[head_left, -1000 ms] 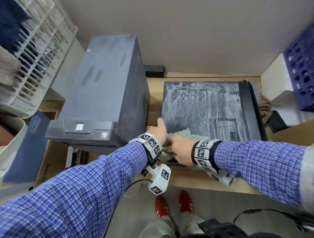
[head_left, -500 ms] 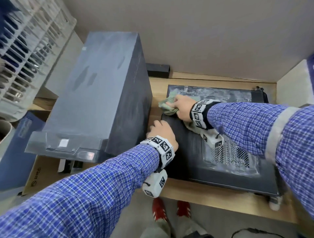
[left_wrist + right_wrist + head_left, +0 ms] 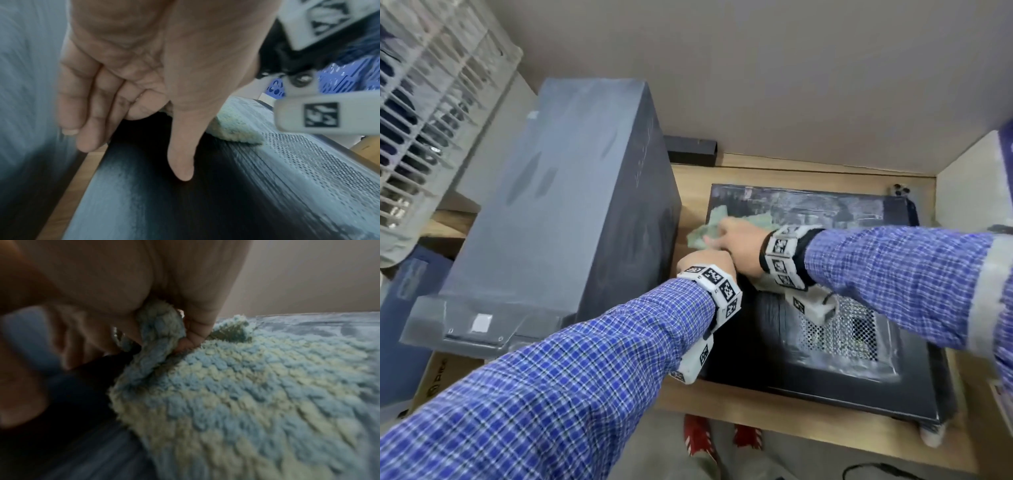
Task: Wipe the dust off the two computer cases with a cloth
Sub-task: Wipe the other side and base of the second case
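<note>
Fingers [image 3: 191, 335] of right hand [image 3: 739, 245] clamp one cloth [image 3: 236, 394] on flat case [image 3: 825, 370]; left hand's [image 3: 705, 262] fingers relaxed, two cases

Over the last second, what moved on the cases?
The right hand swept the cloth from the flat case's near edge to its far left corner, leaving a dark clean strip. The left hand stayed braced on that case's left edge; the upright case remains dusty.

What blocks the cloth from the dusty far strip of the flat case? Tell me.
Nothing visible does. The right hand presses the cloth on the flat case; the dusty strip lies bare just beyond. The left hand rests nearer.
</note>
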Tool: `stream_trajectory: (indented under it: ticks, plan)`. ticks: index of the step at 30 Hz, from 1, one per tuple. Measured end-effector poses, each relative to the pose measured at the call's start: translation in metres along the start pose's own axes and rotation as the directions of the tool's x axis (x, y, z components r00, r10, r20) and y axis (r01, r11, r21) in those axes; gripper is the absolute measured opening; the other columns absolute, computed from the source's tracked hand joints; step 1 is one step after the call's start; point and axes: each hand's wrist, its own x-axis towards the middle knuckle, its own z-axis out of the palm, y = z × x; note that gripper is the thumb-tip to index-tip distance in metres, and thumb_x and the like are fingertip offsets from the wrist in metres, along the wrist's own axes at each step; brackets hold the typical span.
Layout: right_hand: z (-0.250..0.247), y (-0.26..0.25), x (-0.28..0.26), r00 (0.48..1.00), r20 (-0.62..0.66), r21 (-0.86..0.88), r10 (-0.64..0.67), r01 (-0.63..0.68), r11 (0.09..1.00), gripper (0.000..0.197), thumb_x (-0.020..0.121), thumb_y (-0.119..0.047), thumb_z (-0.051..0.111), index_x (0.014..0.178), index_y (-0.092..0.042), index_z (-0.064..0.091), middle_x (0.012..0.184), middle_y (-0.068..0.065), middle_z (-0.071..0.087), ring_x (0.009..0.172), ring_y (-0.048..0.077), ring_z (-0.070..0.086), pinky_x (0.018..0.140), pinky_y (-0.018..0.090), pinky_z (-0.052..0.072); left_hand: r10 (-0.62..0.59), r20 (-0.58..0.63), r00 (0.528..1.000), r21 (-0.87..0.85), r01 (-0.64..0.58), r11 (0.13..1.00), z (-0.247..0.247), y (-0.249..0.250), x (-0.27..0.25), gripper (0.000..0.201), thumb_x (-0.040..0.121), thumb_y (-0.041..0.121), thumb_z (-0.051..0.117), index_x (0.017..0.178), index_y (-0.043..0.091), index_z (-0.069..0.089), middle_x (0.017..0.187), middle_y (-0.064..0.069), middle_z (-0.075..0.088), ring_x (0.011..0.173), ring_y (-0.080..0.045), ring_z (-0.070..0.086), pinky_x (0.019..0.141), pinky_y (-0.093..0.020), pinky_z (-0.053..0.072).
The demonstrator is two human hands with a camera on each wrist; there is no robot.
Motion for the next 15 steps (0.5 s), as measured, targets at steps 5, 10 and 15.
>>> stream_trajectory:
  ticks: [5, 10, 15]
  plan:
    - [-0.004, 0.008, 0.015, 0.998, -0.054, 0.064, 0.014, -0.01, 0.998, 0.04, 0.095, -0.014, 0.051, 0.135, -0.019, 0.051, 0.123, 0.011, 0.049, 0.107, 0.031, 0.052, 0.087, 0.039, 0.045, 0.017, 0.017, 1.0, 0.025, -0.017, 1.0, -0.006, 0.004, 0.002, 0.021, 0.087, 0.019, 0.071, 0.105, 0.015, 0.063, 0.109, -0.004, 0.063, 0.094, -0.028, 0.06, 0.083, -0.043, 0.054]
    - [-0.031, 0.014, 0.053, 0.976, -0.096, 0.161, 0.197, -0.18, 0.97, 0.022, 0.094, -0.023, 0.057, 0.116, -0.02, 0.055, 0.109, 0.003, 0.048, 0.105, 0.026, 0.056, 0.091, 0.034, 0.048, 0.059, 0.035, 0.998, 0.089, -0.062, 0.994, -0.014, 0.006, 0.004, 0.026, 0.09, 0.018, 0.066, 0.116, 0.012, 0.063, 0.117, -0.009, 0.065, 0.109, -0.033, 0.061, 0.091, -0.053, 0.054]
    - [-0.032, 0.021, 0.054, 0.974, -0.079, 0.133, 0.213, -0.201, 0.971, 0.041, 0.087, -0.013, 0.056, 0.125, -0.028, 0.053, 0.118, 0.009, 0.044, 0.107, 0.033, 0.053, 0.09, 0.041, 0.05, 0.075, 0.049, 0.996, 0.136, -0.081, 0.987, -0.017, 0.007, 0.006, 0.019, 0.091, 0.019, 0.067, 0.108, 0.012, 0.062, 0.101, -0.007, 0.061, 0.098, -0.031, 0.061, 0.087, -0.049, 0.055]
